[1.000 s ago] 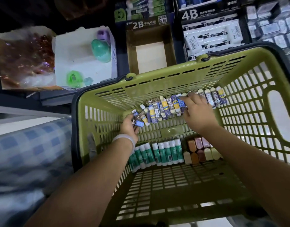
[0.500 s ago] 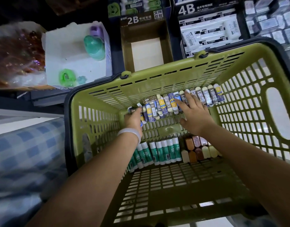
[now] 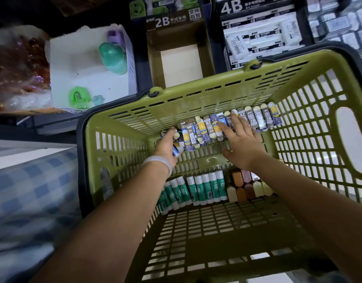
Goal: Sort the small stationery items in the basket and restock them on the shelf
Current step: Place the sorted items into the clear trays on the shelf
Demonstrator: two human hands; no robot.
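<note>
A green plastic basket (image 3: 196, 92) fills the view. Along its far wall lies a row of small 2B erasers (image 3: 257, 119) in grey and blue sleeves. My left hand (image 3: 166, 146), with a pale bangle on the wrist, grips a few erasers at the row's left end. My right hand (image 3: 239, 141) lies flat with fingers spread, the fingertips touching the erasers in the middle of the row. Nearer to me stand green-and-white glue sticks (image 3: 198, 188) and a cluster of brown and cream erasers (image 3: 245, 184).
Behind the basket on the shelf stand an empty brown 2B display box (image 3: 181, 64), a 4B eraser box (image 3: 257, 39) holding white packs, and a white box (image 3: 84, 64) with green and purple sharpeners. A blue checked cloth (image 3: 33, 190) lies at the left.
My right hand has spread flat and slid slightly left over the eraser row. My left hand has reached further up to the row's left end, still holding erasers. The view shifted closer.
</note>
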